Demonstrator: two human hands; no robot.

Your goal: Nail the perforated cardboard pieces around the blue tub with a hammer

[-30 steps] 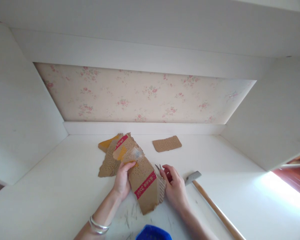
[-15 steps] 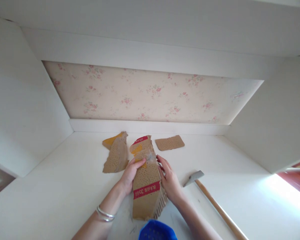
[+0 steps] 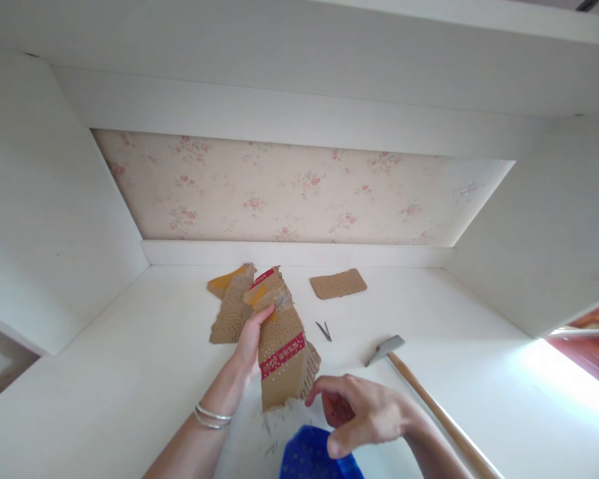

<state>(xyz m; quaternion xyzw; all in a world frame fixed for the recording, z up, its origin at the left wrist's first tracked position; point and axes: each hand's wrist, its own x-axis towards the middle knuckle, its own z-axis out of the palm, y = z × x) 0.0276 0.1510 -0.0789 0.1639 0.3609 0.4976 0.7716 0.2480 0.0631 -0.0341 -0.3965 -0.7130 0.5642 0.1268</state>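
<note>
My left hand (image 3: 251,338) grips a torn piece of corrugated cardboard (image 3: 281,326) by its left side, thumb on top. The cardboard is pricked with many small holes and carries red printed bands and a yellow patch. My right hand (image 3: 362,407) hangs above the right rim of a blue container (image 3: 304,452), thumb and curled fingers apart, with nothing visible in them. What lies inside the container is too dim to name. Two thin dark nail-like pieces (image 3: 324,330) rest on the white surface, right of the cardboard.
A hammer (image 3: 389,346) with a wooden handle lies to the right. Another cardboard piece (image 3: 338,284) with holes is at the back, and more torn cardboard (image 3: 228,313) overlaps at the left. White panels (image 3: 529,219) enclose the surface (image 3: 180,372), with flowered wallpaper behind.
My right hand has left the cardboard's right edge and moved down towards me, over the container. The thin dark pieces now show. My left hand has shifted the cardboard left and tilted it.
</note>
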